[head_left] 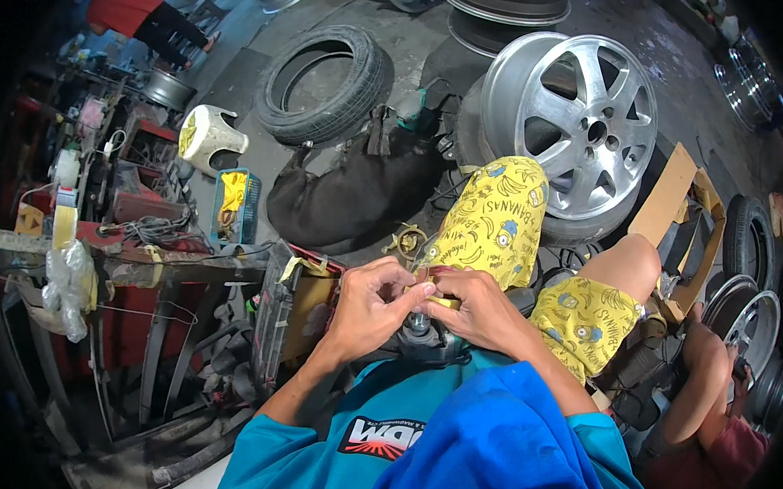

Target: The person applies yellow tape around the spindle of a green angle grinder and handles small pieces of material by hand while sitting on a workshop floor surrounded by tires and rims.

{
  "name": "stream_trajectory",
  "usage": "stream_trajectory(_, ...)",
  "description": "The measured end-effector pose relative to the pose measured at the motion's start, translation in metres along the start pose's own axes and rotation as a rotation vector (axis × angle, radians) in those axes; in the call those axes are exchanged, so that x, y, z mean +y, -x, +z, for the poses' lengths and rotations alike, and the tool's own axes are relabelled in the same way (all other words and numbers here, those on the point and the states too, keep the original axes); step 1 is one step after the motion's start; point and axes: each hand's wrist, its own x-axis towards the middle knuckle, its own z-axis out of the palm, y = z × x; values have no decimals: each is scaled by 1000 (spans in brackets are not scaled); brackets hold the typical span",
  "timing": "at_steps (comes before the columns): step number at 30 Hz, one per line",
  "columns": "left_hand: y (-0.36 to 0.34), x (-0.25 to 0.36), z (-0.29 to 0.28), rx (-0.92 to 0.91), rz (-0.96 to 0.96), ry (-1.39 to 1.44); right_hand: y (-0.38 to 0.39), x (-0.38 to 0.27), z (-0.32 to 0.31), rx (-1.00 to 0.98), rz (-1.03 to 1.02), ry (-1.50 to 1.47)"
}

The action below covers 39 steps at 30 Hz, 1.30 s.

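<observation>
My left hand (370,300) and my right hand (481,306) meet in front of my chest with their fingertips pinched together. Between them shows a small yellow strip (444,302), bent over at the right fingers. Its material is too small to make out. Directly below the fingers, a power tool (421,328) with a shiny metal end rests against my lap, its body partly hidden by my hands and shirt. A brass-coloured ring-shaped part (406,242) lies just beyond my left hand.
A black dog (353,193) lies on the floor ahead, near a loose tyre (323,84). A large alloy wheel (593,128) stands at the right. Left are a blue basket (235,219), a white stool (213,139) and a cluttered metal rack (145,275). Another person's arm (694,366) works at lower right.
</observation>
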Motion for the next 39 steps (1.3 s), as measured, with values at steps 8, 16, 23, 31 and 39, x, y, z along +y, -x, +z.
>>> stream_trajectory(8,0,-4,1,20,4,-11,1,10,24,150,46,-51)
stream_trajectory(16,1,-11,-1,-37,-17,60,9,-22,-14,-25,278,-61)
stream_trajectory(23,1,-20,-1,-94,14,147,15,3,-2,37,219,-234)
stream_trajectory(31,-34,-52,-17,-541,68,422,17,13,-3,-175,276,-459)
stream_trajectory(39,-47,-58,-7,-489,-144,669,26,-1,17,111,268,-368)
